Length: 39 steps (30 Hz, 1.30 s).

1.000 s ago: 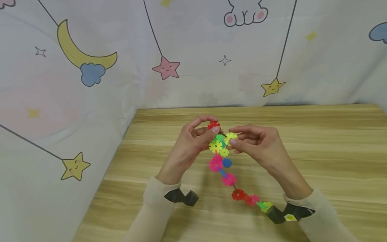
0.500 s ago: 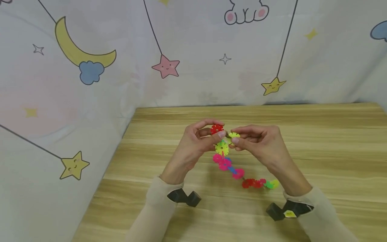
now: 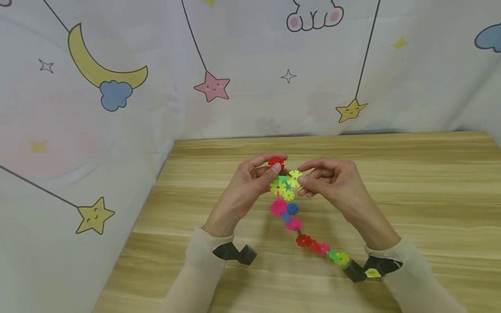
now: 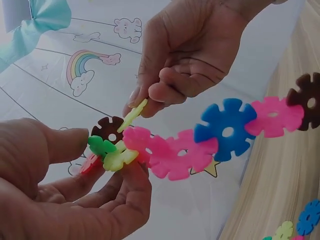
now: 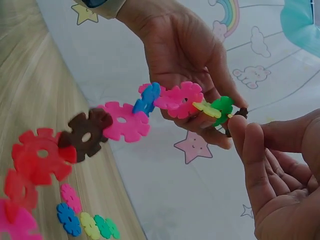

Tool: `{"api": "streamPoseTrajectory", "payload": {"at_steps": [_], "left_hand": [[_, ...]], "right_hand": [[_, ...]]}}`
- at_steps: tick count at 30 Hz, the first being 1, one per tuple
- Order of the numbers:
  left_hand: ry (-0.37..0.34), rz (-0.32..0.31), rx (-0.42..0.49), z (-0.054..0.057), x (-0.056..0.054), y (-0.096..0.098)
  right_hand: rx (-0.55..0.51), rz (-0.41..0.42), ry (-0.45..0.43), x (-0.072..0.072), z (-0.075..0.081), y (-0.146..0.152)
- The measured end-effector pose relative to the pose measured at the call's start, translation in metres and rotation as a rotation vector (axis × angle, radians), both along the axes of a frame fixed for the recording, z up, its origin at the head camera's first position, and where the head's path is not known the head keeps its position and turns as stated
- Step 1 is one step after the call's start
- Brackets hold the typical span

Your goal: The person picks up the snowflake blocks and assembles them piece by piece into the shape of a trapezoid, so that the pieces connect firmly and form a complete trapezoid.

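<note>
My left hand (image 3: pixel 244 191) grips the upper end of a chain of slotted, flower-shaped plastic discs, near a red disc (image 3: pixel 276 163) and a green disc (image 4: pixel 101 145). Between my right thumb and forefinger is a yellow disc (image 3: pixel 295 178); in the left wrist view its edge meets a brown disc (image 4: pixel 107 130) at the chain's end. My right hand (image 3: pixel 332 182) has its other fingers curled loosely. The chain hangs down and rightward through pink discs (image 4: pixel 182 154), a blue disc (image 4: pixel 228 129), and red discs (image 3: pixel 304 240) to a yellow end disc (image 3: pixel 342 259).
Several loose discs, among them a blue one (image 5: pixel 68 219) and a pink one (image 5: pixel 71 197), lie on the wooden table (image 3: pixel 430 195) beneath the chain. A printed curtain (image 3: pixel 250 43) stands behind the table. Each wrist wears a black camera mount (image 3: pixel 236 254).
Both hands shifted right, then back slightly left. The hanging chain's lower end swung up and away, then came back down toward the right wrist. The right hand keeps its pinch on the yellow disc.
</note>
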<state>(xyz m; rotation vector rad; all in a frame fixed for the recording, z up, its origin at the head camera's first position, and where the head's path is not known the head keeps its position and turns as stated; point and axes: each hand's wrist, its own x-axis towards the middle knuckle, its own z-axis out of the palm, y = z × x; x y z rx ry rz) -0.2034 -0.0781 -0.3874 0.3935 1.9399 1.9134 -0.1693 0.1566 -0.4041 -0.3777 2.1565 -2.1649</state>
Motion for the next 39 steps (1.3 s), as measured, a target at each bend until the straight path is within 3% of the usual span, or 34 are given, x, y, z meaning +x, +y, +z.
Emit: {"api": "streamPoseTrajectory", "payload": {"at_steps": [8,18,27,34,39], "left_hand": [[0.041,-0.06,-0.095,-0.001,0.001,0.001],[0.073,-0.007,-0.137,0.0,-0.003,-0.008],[0.06,-0.055,-0.059,0.004,-0.006,-0.015],[0.035,-0.076,0.013,0.004,-0.007,-0.017],[0.067,-0.06,0.031,0.004,-0.006,-0.017]], "right_hand": [[-0.032,-0.037,0.006,-0.001,-0.006,-0.006],[-0.038,-0.02,0.016,-0.01,-0.018,-0.005],[-0.043,-0.036,0.004,-0.017,-0.03,0.0],[0.097,0.016,-0.081,-0.028,-0.052,0.002],[0.343,0.095,-0.069,-0.035,-0.079,0.0]]}}
